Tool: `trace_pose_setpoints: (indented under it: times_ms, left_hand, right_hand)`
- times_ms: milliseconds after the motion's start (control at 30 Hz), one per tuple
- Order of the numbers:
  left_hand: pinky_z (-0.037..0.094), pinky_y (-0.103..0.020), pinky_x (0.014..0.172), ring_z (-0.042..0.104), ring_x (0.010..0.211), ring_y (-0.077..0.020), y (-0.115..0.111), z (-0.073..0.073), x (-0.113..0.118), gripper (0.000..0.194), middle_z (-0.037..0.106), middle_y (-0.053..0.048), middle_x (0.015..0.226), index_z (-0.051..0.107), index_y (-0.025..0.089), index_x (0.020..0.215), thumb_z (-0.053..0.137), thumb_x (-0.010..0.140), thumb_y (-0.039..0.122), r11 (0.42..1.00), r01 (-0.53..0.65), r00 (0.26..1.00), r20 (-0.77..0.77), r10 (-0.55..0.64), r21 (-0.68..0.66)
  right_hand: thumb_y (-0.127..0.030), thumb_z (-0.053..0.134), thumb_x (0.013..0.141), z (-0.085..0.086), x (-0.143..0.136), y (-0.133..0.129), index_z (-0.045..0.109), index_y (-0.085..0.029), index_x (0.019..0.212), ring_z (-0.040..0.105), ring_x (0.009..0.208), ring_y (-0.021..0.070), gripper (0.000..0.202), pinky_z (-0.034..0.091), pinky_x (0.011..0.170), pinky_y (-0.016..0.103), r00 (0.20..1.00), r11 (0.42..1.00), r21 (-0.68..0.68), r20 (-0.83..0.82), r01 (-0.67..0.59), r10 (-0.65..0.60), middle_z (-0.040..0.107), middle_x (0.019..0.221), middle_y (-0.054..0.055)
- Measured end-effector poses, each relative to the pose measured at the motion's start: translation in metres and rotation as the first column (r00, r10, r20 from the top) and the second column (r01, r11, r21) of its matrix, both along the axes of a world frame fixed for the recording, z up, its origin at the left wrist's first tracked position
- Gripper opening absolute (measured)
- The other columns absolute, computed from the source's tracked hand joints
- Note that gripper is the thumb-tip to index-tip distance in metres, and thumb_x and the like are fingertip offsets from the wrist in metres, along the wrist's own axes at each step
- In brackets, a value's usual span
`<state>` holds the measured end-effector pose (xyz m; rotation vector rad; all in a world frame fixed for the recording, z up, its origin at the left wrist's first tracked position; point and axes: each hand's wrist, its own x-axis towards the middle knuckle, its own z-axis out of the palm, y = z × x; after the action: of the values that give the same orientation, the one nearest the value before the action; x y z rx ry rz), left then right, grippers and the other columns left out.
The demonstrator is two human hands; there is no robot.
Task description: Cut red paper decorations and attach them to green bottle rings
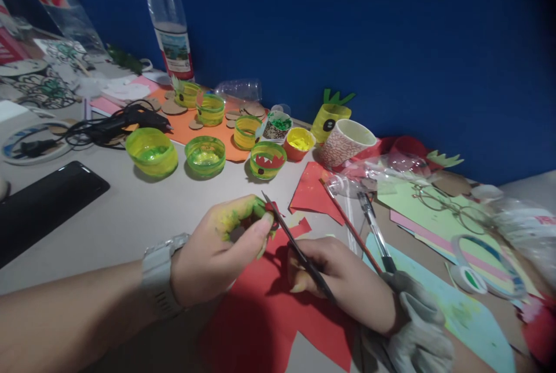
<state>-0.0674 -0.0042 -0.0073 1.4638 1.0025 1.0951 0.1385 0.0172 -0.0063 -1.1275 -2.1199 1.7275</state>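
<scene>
My left hand (230, 231), smeared with green and yellow paint, pinches a small red paper piece (273, 208) between thumb and fingers. My right hand (330, 274) is closed around a dark, slim pointed tool (304, 260). Its tip lies at the red piece, beside my left fingertips; whether it is scissors or a brush I cannot tell. Below both hands lies a large sheet of red paper (260, 309) with cut edges. Beyond them stands a green and yellow cup (266, 169) with a red jagged mouth.
More painted cups (152, 153) stand behind my left hand, near a bottle (171, 31). A phone (52, 205) and a black glue gun (125, 124) lie left. Brushes (347, 222), glasses (452, 208), tape (490, 263) and coloured paper (391, 196) are on the right.
</scene>
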Motion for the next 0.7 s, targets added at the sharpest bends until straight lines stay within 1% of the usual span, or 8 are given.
trace_pose_setpoints:
  times_ms: [100,200,300,433,533,700]
  left_hand:
    - [0.035,-0.018,0.052,0.039,0.056,-0.0074,-0.0005,-0.0001,-0.0002,0.025,0.044,0.005,0.065,0.046,0.019,0.073,0.042,0.098,0.025,0.999,0.009,1.0,0.008,-0.009,-0.03]
    - [0.037,-0.018,0.053,0.04,0.058,-0.0076,-0.0002,-0.0004,-0.0005,0.025,0.045,0.005,0.067,0.046,0.019,0.074,0.043,0.097,0.026,1.0,0.012,1.0,-0.012,-0.013,-0.029]
    - [0.037,-0.017,0.056,0.041,0.06,-0.0072,0.0005,-0.0009,-0.0001,0.024,0.045,0.005,0.067,0.047,0.019,0.074,0.044,0.097,0.023,1.0,0.004,1.0,-0.024,-0.004,-0.007]
    - [0.037,-0.017,0.055,0.04,0.058,-0.0065,0.0007,-0.0008,0.0,0.024,0.045,0.006,0.066,0.047,0.019,0.074,0.043,0.097,0.023,1.0,0.01,1.0,-0.024,-0.01,-0.005]
    - [0.038,-0.016,0.057,0.041,0.059,-0.0065,0.0008,0.0006,-0.0002,0.023,0.045,0.006,0.066,0.047,0.019,0.074,0.043,0.096,0.019,1.0,0.002,1.0,-0.025,-0.001,0.013]
    - [0.038,-0.015,0.057,0.04,0.059,-0.0061,0.0005,0.0016,-0.0002,0.021,0.046,0.006,0.067,0.048,0.019,0.074,0.044,0.094,0.013,0.999,-0.002,1.0,-0.019,0.003,0.036]
  right_hand:
    - [-0.056,0.063,0.082,-0.0002,-0.0006,0.0002,0.055,-0.017,0.066,0.046,0.056,0.0111,0.043,0.034,0.055,0.021,1.0,1.0,-0.005,-0.022,-0.001,0.001,0.055,0.06,-0.004]
    - [-0.053,0.064,0.083,-0.0007,-0.0005,0.0001,0.054,-0.017,0.067,0.046,0.056,0.0107,0.041,0.034,0.054,0.021,1.0,1.0,-0.004,-0.026,0.006,-0.006,0.054,0.059,-0.004]
    - [-0.05,0.065,0.083,-0.0014,0.0002,0.0,0.055,-0.017,0.067,0.048,0.057,0.0109,0.038,0.035,0.055,0.021,1.0,1.0,-0.001,-0.022,0.002,-0.002,0.056,0.06,-0.004]
    - [-0.048,0.066,0.084,-0.002,0.0007,-0.0003,0.055,-0.017,0.067,0.049,0.058,0.0108,0.037,0.036,0.056,0.02,1.0,1.0,0.01,-0.028,-0.002,0.003,0.057,0.061,-0.004]
    - [-0.048,0.066,0.084,-0.002,0.0005,0.0,0.055,-0.017,0.068,0.049,0.059,0.0109,0.036,0.036,0.056,0.02,1.0,1.0,0.016,-0.024,-0.003,0.003,0.057,0.062,-0.004]
    - [-0.049,0.065,0.084,-0.0023,-0.0003,0.0013,0.055,-0.017,0.068,0.049,0.058,0.0111,0.037,0.036,0.056,0.021,1.0,1.0,0.027,-0.012,-0.007,0.007,0.058,0.062,-0.004]
